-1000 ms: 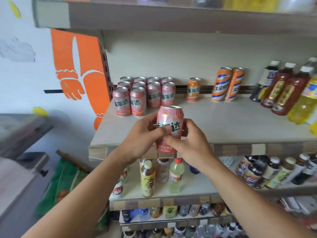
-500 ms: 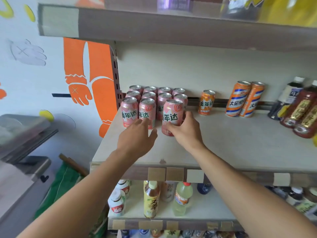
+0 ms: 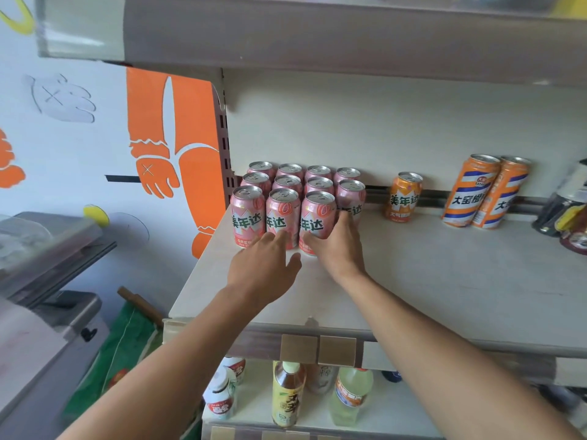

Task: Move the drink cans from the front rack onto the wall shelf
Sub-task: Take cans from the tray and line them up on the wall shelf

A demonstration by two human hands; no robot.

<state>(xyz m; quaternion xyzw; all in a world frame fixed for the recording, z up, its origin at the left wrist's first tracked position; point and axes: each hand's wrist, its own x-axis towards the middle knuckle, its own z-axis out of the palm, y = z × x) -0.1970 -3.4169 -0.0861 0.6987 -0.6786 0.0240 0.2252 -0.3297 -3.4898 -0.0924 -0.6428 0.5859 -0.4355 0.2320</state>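
Several pink drink cans stand in a tight block at the back left of the pale wall shelf (image 3: pixel 444 281). The front row's rightmost pink can (image 3: pixel 316 222) stands upright on the shelf beside its neighbours. My right hand (image 3: pixel 340 249) holds it low down, thumb at its front base and fingers round its right side. My left hand (image 3: pixel 263 268) is spread flat just in front of the row, fingertips touching the foot of the middle front can (image 3: pixel 281 217).
A short orange can (image 3: pixel 403 198), two tall orange-striped cans (image 3: pixel 470 192) and dark bottles (image 3: pixel 568 211) stand further right along the back. An upper shelf (image 3: pixel 317 36) hangs overhead. Bottles (image 3: pixel 287 395) fill the lower shelf. A metal counter (image 3: pixel 47 281) is at left.
The pink can, held in both hands in front of the shelf a second ago, now stands in the front row. My left hand has let go of it and lies open.
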